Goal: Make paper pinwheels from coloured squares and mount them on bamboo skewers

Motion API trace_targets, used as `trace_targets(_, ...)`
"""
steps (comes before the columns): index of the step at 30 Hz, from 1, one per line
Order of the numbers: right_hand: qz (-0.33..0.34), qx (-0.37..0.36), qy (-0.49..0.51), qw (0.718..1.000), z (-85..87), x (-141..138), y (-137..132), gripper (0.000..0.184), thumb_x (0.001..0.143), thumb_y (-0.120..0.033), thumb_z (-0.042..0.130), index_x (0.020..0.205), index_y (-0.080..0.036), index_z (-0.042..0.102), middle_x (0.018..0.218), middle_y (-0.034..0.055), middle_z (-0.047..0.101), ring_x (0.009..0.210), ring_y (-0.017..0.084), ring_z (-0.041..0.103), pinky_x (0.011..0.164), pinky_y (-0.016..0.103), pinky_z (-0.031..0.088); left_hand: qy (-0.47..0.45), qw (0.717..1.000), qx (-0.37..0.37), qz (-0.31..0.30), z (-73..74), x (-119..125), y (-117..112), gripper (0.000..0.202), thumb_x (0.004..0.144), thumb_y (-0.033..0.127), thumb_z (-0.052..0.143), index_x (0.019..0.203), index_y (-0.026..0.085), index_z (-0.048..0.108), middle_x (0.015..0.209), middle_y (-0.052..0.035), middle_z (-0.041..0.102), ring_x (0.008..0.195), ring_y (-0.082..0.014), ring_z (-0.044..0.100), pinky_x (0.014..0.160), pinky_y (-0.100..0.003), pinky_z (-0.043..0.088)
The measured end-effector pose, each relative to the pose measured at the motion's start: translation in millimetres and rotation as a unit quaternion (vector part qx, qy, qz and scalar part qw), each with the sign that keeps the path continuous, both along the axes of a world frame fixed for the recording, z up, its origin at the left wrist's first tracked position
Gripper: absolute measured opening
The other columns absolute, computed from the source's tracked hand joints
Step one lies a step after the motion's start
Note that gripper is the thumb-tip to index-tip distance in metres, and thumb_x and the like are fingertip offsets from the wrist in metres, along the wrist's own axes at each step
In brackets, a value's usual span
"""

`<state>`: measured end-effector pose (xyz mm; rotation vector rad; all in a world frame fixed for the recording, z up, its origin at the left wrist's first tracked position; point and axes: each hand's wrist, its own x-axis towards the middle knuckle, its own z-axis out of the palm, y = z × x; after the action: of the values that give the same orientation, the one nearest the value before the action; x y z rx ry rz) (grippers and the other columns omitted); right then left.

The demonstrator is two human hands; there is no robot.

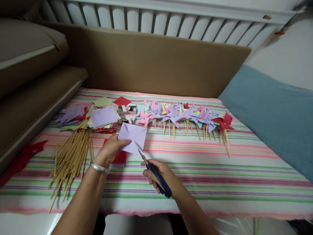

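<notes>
A square sheet of lilac paper (132, 133) with slits at its corners is pinched by my left hand (113, 147), thumb on top. My right hand (157, 174) grips a pair of scissors (156, 176) with dark blue handles. The scissor blades point up and to the left, and their tips lie at the paper's lower part. Whether the blades are parted is hard to make out. Under the lilac sheet and my left hand, red paper (120, 157) lies on the striped cloth.
Bamboo sticks (70, 160) lie heaped at left, below stacks of coloured paper (104, 117). Small white boxes (127, 112) stand behind the sheet. A row of paper pinwheels (173, 116) spreads to the right. A brown board (151, 62) closes off the back.
</notes>
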<state>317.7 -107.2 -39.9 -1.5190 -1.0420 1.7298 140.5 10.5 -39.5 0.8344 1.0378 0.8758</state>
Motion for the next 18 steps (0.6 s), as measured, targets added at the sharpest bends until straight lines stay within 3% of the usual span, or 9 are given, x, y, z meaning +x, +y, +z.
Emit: trace_targets(18,0.018,-0.004,-0.047,0.999,-3.7,-1.4,2.4,0.045,0.07,-0.042,0.065,0.106,-0.017,0.056,0.046,-0.0098,0.045,0.032,0.004,0.037,0.029,0.015,0.031,0.002,1.0,-0.006,-0.01,-3.7,-1.5,0.6,0.029,0.048,0.016,0.079,0.075,0.01,0.07,0.072,-0.0066,0.071,0.061,-0.0162,0.062,0.062,-0.026,0.047)
